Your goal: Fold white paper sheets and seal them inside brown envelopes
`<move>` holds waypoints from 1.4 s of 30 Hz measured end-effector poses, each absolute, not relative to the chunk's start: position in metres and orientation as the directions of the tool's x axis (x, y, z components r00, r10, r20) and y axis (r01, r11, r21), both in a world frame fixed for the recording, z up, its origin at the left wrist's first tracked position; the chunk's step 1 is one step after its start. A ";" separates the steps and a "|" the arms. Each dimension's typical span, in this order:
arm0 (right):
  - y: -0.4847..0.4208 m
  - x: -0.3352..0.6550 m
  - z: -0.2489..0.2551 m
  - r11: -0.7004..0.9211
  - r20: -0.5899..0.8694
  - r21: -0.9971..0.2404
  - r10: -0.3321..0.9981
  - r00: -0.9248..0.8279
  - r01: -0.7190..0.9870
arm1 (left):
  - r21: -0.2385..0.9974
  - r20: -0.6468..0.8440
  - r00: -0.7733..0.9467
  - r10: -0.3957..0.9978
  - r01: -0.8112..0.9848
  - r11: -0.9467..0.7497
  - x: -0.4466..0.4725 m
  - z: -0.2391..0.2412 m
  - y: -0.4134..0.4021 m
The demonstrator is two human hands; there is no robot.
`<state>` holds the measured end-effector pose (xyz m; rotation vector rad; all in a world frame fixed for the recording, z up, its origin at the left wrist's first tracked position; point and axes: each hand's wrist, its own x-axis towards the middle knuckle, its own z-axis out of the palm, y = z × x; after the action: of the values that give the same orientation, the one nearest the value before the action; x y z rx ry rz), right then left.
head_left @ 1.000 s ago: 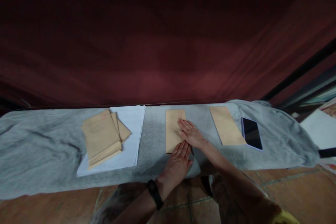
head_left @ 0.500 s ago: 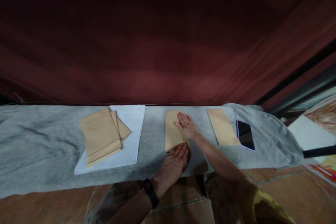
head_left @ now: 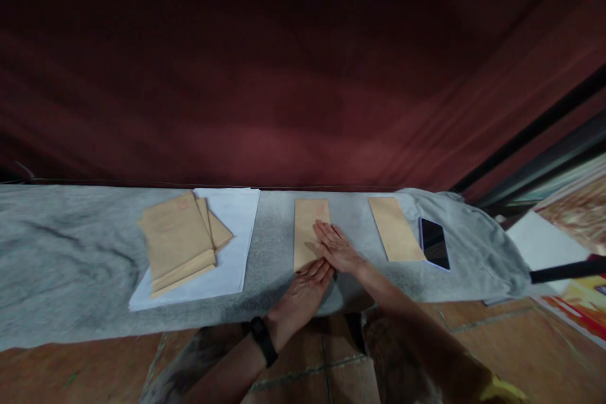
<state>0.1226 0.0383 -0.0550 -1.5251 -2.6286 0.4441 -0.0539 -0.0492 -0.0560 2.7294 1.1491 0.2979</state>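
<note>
A brown paper envelope [head_left: 307, 227] lies lengthwise on the grey cloth in front of me, with a faint reddish print near its upper right corner. My right hand [head_left: 337, 247] rests flat on its right side, fingers stretched out. Across the envelope's near end lies my left hand [head_left: 307, 287], also flat, its fingertips meeting the right hand. A dark watch [head_left: 264, 341] is on the left wrist. To the right, a second brown envelope [head_left: 396, 230] lies by itself, its near corner beside a phone [head_left: 434, 243].
At left, several brown envelopes [head_left: 177, 233] are piled on a stack of white paper [head_left: 237, 227]. Grey cloth [head_left: 71, 252] covers the long narrow surface. A dark red curtain [head_left: 303, 126] hangs behind it. Tiled floor [head_left: 497, 341] and a black bar [head_left: 568, 270] show at right.
My right hand has slid down the envelope towards me, uncovering the reddish print, and now touches the left hand. My left hand stays at the near end. The view has shifted slightly.
</note>
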 end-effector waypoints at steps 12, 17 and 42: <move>0.055 0.127 -0.048 0.674 -0.117 -0.287 0.681 -0.723 0.681 | 0.279 0.045 0.682 0.730 0.693 -0.665 -0.054 -0.045 -0.054; 0.102 0.103 -0.054 0.647 -0.044 -0.190 0.746 -0.665 0.738 | 0.289 0.026 0.687 0.726 0.690 -0.663 -0.056 -0.046 -0.055; 0.045 0.112 -0.052 0.505 -0.045 -0.606 0.749 -0.661 0.614 | 0.374 0.100 0.635 0.766 0.689 -0.620 -0.055 -0.038 -0.040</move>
<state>0.1123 0.0455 -0.0517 -1.1626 -2.5248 0.8822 -0.0554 -0.0403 -0.0384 2.5571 1.1708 0.3605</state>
